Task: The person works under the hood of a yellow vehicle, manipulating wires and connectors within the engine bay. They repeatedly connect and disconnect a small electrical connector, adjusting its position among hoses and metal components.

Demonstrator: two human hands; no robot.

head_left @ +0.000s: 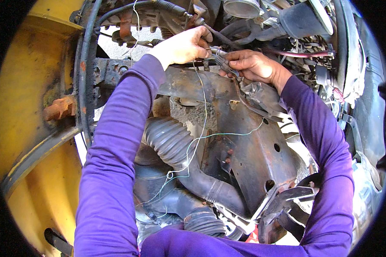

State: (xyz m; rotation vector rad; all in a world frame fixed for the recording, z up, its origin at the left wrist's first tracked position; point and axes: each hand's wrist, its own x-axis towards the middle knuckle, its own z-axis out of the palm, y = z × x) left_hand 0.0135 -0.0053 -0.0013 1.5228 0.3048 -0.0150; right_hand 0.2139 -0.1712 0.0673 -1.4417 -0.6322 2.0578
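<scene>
Both my arms, in purple sleeves, reach far into an engine bay. My left hand is closed, thumb and fingers pinching the end of some thin wires. To its right, my right hand is closed round a grey wiring bundle, whose strands spread between the two hands. A thin white wire hangs down from beside my left fingers to a loose loop lower down. A thin green wire runs across from that loop toward the right. My fingers partly hide where the wires meet.
Below my hands lie a rusty metal frame and a black corrugated hose. A yellow body panel stands at the left beside a dark upright hose. A black funnel-shaped part and tangled wiring sit at the upper right.
</scene>
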